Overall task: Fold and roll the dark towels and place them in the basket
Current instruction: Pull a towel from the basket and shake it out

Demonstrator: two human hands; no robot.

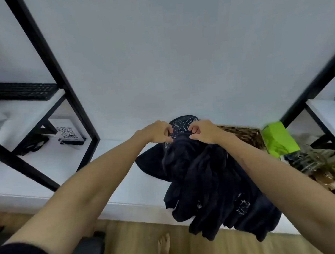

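Note:
A dark towel (196, 175) with pale printed lettering hangs in a bunched mass in front of me, its lower end drooping past the white table's front edge. My left hand (155, 132) and my right hand (203, 131) pinch its top edge close together, fingers curled into the cloth. More dark towel fabric (149, 162) lies spread flat on the white table (54, 171) below the hands. A woven wicker basket (242, 134) stands on the table just right of my right hand, partly hidden behind my forearm.
A bright green object (279, 138) and a heap of clutter (316, 161) lie right of the basket. Black shelf frames (48, 61) stand at left and right; a keyboard (21, 90) and a QR-code card (68, 133) sit at left. A bare foot (164, 245) shows on the wooden floor.

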